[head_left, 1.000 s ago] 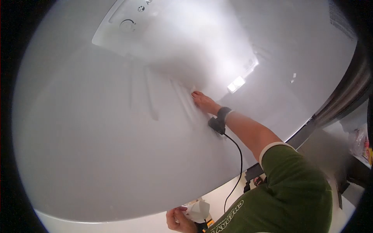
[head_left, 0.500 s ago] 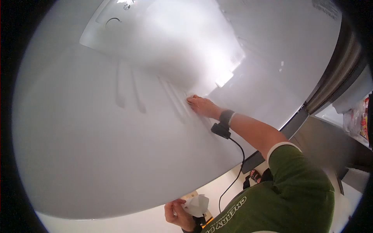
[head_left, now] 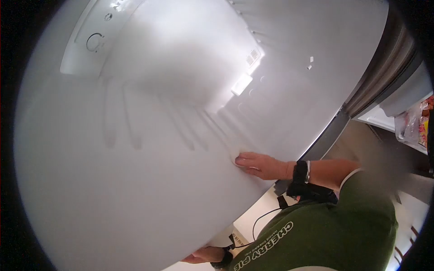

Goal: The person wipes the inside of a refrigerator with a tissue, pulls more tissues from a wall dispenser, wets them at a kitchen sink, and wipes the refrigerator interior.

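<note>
My right hand [head_left: 264, 165] is pressed against the smooth white inner wall [head_left: 158, 194] of what looks like a refrigerator. Its fingers are closed on a small white piece [head_left: 235, 158], apparently folded cloth, mostly hidden under the fingertips. Long raised ribs [head_left: 217, 126] run along the wall just above that hand. Low at the wall's front edge is my left hand [head_left: 202, 255]. Its fingers look curled, but the edge cuts off their tips, so what they hold is hidden.
A dial panel [head_left: 86, 49] and a lit white vent cover [head_left: 181, 45] are at the top. Two small white bits [head_left: 310, 63] stick to the far wall. The door seal [head_left: 375, 86] and bagged food [head_left: 411, 124] are at right. A black cable [head_left: 256, 221] hangs by my shirt.
My right hand has slid down and right along the wall, toward its front edge. My left hand has dropped lower, and the white sheet it held is out of sight.
</note>
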`<control>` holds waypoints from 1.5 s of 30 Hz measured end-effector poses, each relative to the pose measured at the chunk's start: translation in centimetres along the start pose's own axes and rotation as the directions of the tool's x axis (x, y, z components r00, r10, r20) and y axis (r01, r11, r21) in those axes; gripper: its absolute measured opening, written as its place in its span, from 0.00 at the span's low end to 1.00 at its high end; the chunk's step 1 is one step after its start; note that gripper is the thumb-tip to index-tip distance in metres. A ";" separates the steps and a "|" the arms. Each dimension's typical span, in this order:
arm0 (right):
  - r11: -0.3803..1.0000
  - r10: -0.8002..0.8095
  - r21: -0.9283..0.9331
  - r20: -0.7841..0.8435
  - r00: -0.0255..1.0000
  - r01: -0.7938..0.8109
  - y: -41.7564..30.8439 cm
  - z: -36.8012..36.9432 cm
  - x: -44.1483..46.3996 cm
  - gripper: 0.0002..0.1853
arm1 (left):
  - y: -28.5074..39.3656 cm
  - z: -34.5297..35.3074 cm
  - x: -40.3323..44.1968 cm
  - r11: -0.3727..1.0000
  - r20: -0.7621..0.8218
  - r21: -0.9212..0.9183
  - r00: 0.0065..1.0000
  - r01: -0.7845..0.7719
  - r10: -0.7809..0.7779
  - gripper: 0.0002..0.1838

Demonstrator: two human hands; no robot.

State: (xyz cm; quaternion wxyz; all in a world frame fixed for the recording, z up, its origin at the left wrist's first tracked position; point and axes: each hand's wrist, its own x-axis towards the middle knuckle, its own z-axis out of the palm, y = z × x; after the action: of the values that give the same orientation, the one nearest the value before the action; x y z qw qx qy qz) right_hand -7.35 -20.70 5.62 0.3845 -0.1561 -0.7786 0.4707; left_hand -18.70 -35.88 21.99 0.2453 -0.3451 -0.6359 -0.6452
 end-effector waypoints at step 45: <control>0.979 0.130 -0.168 0.073 0.989 -0.117 8.4 0.4 3.0 0.22 | -5.1 0.2 -1.6 0.964 0.397 0.166 0.909 -0.206 0.126 0.41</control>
State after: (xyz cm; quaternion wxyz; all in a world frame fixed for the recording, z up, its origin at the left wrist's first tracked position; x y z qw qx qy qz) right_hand -10.59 -14.82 -0.26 0.3078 -0.2153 -0.8186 0.4346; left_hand -21.45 -35.51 17.44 0.2046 -0.4907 -0.7024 -0.4733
